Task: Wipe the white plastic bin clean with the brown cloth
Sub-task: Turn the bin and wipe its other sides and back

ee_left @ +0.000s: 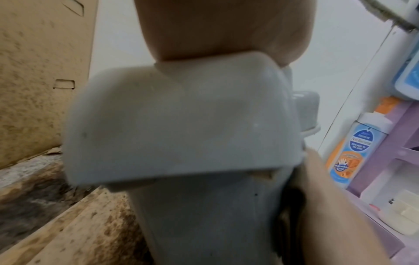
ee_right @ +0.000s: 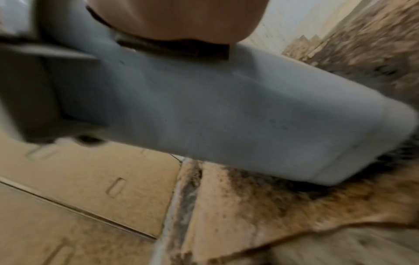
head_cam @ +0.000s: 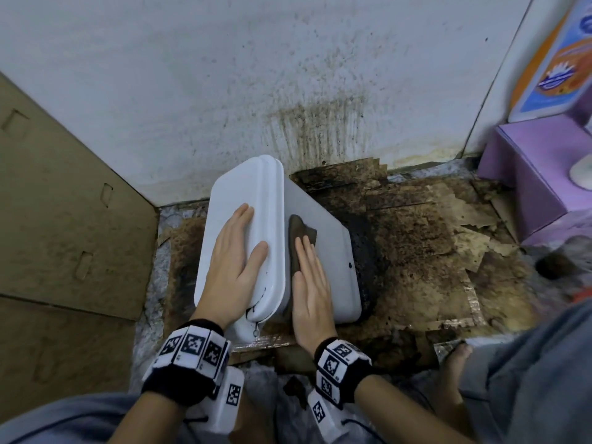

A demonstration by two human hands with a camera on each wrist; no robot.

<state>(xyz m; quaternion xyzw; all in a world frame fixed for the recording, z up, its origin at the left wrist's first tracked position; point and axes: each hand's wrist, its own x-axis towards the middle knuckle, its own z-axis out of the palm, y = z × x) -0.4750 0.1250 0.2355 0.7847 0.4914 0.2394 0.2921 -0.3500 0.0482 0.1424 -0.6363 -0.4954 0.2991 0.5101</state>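
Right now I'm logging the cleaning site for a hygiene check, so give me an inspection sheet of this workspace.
Surface: stained, torn brown cardboard sheets cover the floor.
Job's things: white plastic bin lies tilted on the cardboard; brown cloth lies on its side.
Clutter: purple plastic stool; orange-and-blue labelled bottle.
Hands: left hand lies flat on the bin's lidded end; right hand presses the cloth flat.
Cables: thin black cords at the wrist cameras.
Surroundings: white wall with dark drip stains; large flat cardboard panel.

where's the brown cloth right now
In the head view, the brown cloth lies on the white bin's side, under the right hand's flat fingers.
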